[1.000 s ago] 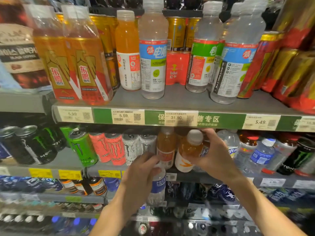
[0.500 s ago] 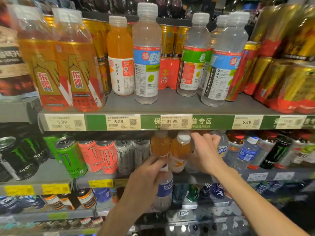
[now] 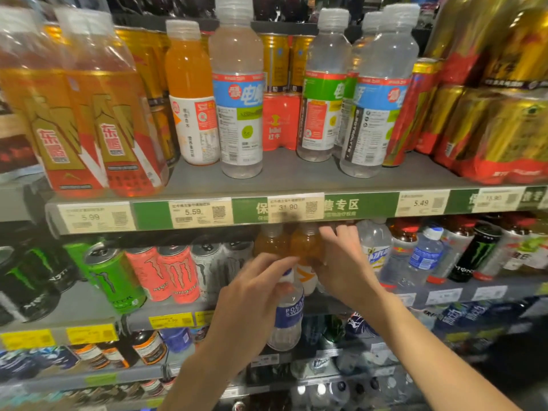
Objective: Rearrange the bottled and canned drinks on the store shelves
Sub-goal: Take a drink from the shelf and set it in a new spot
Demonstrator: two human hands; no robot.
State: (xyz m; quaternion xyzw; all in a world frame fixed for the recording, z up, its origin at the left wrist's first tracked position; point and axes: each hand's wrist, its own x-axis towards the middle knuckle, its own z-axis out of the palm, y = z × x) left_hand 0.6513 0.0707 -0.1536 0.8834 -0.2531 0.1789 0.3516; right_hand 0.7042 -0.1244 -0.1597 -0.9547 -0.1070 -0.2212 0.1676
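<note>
The right hand (image 3: 341,262) has pushed its orange bottle (image 3: 305,247) deeper, grip clamped; left hand (image 3: 255,295) clamps the Pocari bottle (image 3: 287,318).

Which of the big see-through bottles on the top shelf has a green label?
The clear bottle with the green band, standing second from the left among them. The front ones on either side of it, left and right, wear blue bands.

Two bare forearms in view, no sleeves, no watch, rings or gloves. Left hand (image 3: 252,289): slim, long fingers, short plain nails. Right hand (image 3: 341,262): same build, knuckles visible, nails unpainted. Wrists narrow, forearms lean, w/ no markings or tattoos showing.
</note>
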